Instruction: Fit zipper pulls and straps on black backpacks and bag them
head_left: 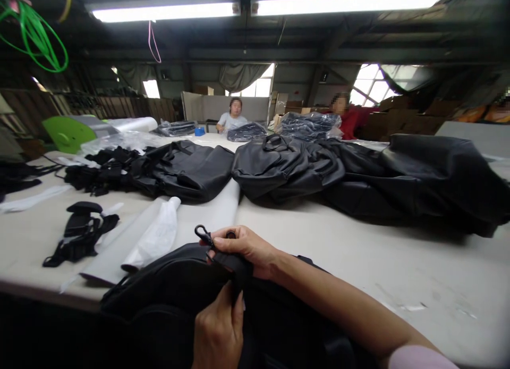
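My right hand (249, 246) is closed on a black snap hook (204, 234), pinching it between thumb and fingers so that its hook end points left. A black webbing strap (238, 268) runs down from the hook. Lower down, my left hand (219, 326) grips this strap with bent fingers. Beneath both hands a black bag (167, 278) lies at the near table edge, its lower part dark and hard to make out.
Black leather-like bags (287, 169) lie in a row across the white table (287, 231). To the left are bundled black straps (83, 228), a white roll (155, 236) and a green machine (67, 135). Co-workers sit beyond, near plastic-wrapped bags (306, 125). Green cord (40, 39) hangs overhead.
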`<state>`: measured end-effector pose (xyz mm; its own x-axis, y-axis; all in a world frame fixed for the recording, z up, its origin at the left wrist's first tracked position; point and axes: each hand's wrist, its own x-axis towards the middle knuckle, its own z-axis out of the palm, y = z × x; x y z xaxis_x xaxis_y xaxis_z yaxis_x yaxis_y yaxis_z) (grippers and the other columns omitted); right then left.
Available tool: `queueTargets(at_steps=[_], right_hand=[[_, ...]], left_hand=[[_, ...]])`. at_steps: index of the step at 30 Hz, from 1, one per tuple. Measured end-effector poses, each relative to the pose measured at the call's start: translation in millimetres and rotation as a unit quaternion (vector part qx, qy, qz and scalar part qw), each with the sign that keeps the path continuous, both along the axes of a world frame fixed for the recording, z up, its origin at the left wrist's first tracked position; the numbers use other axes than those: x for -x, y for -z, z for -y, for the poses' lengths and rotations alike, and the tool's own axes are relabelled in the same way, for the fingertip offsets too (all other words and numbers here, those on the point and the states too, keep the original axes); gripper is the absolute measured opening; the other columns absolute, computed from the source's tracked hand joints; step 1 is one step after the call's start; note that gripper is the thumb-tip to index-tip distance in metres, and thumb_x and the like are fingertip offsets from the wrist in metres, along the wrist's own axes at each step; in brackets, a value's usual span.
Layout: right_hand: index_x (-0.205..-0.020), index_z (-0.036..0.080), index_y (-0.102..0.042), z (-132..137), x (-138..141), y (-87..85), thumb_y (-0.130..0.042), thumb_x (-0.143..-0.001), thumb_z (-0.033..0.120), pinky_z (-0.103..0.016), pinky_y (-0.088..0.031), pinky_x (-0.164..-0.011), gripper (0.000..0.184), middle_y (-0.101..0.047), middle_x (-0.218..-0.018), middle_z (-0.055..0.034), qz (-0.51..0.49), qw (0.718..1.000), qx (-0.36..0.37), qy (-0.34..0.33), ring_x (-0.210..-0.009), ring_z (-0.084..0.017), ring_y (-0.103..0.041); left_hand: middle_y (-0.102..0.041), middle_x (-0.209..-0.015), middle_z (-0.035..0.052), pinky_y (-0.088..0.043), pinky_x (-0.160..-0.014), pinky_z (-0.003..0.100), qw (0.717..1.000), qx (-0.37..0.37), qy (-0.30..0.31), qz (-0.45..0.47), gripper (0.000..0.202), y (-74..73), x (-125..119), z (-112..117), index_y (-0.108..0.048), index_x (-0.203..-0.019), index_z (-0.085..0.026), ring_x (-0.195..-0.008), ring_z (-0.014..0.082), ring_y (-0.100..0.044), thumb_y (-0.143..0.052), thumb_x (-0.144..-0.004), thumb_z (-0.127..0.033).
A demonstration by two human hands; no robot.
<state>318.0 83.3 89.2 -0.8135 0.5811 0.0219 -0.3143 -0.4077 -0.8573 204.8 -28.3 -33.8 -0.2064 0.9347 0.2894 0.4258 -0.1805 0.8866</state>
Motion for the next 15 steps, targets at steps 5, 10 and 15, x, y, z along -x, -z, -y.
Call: queueTargets(at_steps=[5,10,15], right_hand=[[-0.084,0.01,-0.075,9,-3,-8.6,-0.098,-0.049,0.048,-0.021,-0.045,-0.061,0.056,-0.069,-0.072,-0.0032,0.08,0.996,-0.006,0.027,-0.06,-0.01,-0.059],[-0.088,0.011,-0.078,25,0,-12.1,-0.09,-0.061,0.038,-0.023,-0.039,-0.061,0.04,-0.066,-0.068,-0.0006,0.161,0.969,-0.182,0.032,-0.062,-0.01,-0.052],[-0.095,0.014,-0.079,41,4,-2.7,-0.082,-0.077,0.05,-0.024,-0.043,-0.067,0.04,-0.071,-0.078,-0.004,0.183,0.952,-0.245,0.001,-0.069,-0.013,-0.057]], left_hand=[[-0.066,-0.13,0.0103,-0.05,-0.103,0.034,0.986,0.062,0.109,0.105,0.051,-40.6,17,19,-0.065,-0.128,-0.026,-0.119,0.0285,-0.063,-0.065,-0.089,-0.059],[-0.07,-0.102,0.0061,-0.055,-0.08,0.024,0.968,-0.012,-0.03,0.25,0.069,-86.9,53,20,-0.065,-0.123,-0.022,-0.09,0.0214,-0.066,-0.077,-0.074,-0.069],[-0.067,-0.074,0.0045,-0.052,-0.066,0.022,0.988,-0.126,-0.064,0.056,0.018,-115.3,75,22,-0.073,-0.073,-0.02,-0.07,0.0163,-0.063,-0.081,-0.08,-0.035]])
